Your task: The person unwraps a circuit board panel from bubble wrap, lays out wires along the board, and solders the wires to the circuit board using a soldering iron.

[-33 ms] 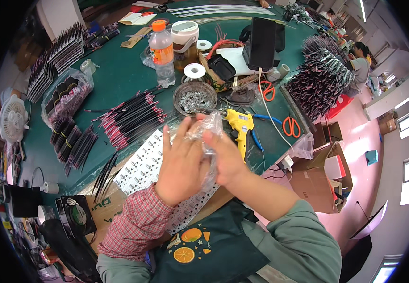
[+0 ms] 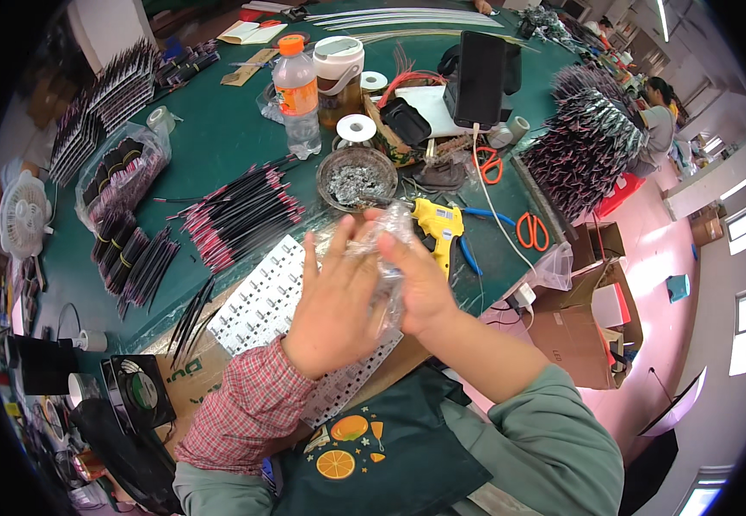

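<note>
Crumpled clear plastic film (image 2: pixel 394 225) is bunched between my two hands, above a white perforated board (image 2: pixel 257 297). My right hand (image 2: pixel 420 279) grips the film, its thumb pressed over it. My left hand (image 2: pixel 339 305) lies against it, back upward and fingers stretched out. Just beyond my fingertips stands a round metal dish (image 2: pixel 356 178) with silvery bits in it. A yellow glue gun (image 2: pixel 438 225) rests right of my right hand. On the left lies a row of black wires (image 2: pixel 240 211) with pink ends.
An orange-capped bottle (image 2: pixel 295 103), a lidded jug (image 2: pixel 339 77) and a phone (image 2: pixel 479 82) stand at the back. Orange-handled scissors (image 2: pixel 531 231) and blue-handled pliers (image 2: pixel 469 256) lie right. Bagged wire bundles (image 2: pixel 123 176) sit left; a large wire pile (image 2: pixel 584 138) is far right.
Both hands have shifted very slightly to the right, with the plastic film between them. The things on the table look unchanged.
</note>
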A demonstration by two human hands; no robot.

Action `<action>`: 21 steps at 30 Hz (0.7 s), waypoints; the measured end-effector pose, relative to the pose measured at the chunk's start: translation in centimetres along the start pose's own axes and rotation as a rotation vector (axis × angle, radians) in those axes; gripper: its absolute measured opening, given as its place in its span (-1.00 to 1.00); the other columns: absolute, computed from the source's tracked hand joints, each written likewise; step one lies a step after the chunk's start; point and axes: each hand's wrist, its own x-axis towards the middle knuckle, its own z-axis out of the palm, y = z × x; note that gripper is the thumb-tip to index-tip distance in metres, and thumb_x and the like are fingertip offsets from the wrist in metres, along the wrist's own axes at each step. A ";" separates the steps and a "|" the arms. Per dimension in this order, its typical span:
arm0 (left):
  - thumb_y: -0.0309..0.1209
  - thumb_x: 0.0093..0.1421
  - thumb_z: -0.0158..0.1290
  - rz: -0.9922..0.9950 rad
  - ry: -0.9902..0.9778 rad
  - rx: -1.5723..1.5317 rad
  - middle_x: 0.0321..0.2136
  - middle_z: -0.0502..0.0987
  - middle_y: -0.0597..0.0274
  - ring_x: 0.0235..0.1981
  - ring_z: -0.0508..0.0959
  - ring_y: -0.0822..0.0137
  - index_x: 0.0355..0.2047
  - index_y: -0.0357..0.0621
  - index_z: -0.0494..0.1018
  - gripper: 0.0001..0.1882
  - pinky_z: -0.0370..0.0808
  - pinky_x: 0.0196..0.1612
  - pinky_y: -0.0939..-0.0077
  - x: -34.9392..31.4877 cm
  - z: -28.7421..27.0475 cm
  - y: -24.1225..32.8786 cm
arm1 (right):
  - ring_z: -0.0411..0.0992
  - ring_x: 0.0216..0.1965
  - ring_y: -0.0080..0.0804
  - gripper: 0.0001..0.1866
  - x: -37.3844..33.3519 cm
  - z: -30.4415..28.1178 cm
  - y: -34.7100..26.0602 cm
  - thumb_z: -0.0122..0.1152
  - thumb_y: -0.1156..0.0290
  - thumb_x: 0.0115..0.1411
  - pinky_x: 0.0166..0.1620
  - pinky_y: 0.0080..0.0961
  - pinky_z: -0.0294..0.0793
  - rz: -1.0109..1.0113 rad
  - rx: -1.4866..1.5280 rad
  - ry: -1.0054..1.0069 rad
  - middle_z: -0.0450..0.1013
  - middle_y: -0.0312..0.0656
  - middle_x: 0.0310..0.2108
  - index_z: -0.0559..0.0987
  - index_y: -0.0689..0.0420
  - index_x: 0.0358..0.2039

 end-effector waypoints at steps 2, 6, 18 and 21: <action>-0.38 0.03 0.16 0.093 -0.032 -0.131 0.15 0.28 -0.19 0.32 0.09 -0.23 0.14 -0.10 0.32 -0.39 -0.03 0.31 -0.22 -0.5 -0.6 0.0 | 0.45 -0.06 -0.29 -0.52 0.4 -1.9 -1.5 0.23 0.30 0.22 0.03 -0.29 0.47 -0.048 -0.048 0.064 0.42 -0.14 -0.07 0.30 0.08 0.11; -0.42 0.02 0.18 0.099 -0.029 -0.222 0.22 0.25 -0.12 0.30 0.17 -0.17 0.16 -0.07 0.35 -0.37 0.14 0.29 -0.02 -3.0 -2.2 -2.1 | 0.39 -0.49 -0.57 -0.87 1.9 -7.4 -10.9 0.14 0.38 0.19 -0.43 -0.60 0.41 -0.429 -0.239 0.287 0.37 -0.37 -0.46 0.46 0.07 -0.25; -0.25 0.03 0.27 -0.318 0.033 0.086 0.10 0.36 -0.18 0.18 0.31 -0.18 0.00 -0.21 0.45 -0.46 0.30 0.19 0.07 -10.9 -3.1 -7.6 | 0.33 0.14 -0.15 -0.25 7.6 -19.6 -21.6 0.27 0.13 0.13 0.18 -0.40 0.26 -0.575 -1.679 0.628 0.31 0.08 0.16 0.28 0.20 0.26; -0.22 0.03 0.27 -0.375 0.024 0.093 0.10 0.34 -0.20 0.18 0.30 -0.19 0.01 -0.20 0.45 -0.44 0.30 0.19 0.06 -11.6 -2.6 -7.8 | 0.31 0.15 -0.15 -0.26 6.1 -18.4 -20.2 0.27 0.16 0.15 0.18 -0.36 0.26 -0.712 -1.856 0.745 0.28 0.07 0.18 0.27 0.20 0.27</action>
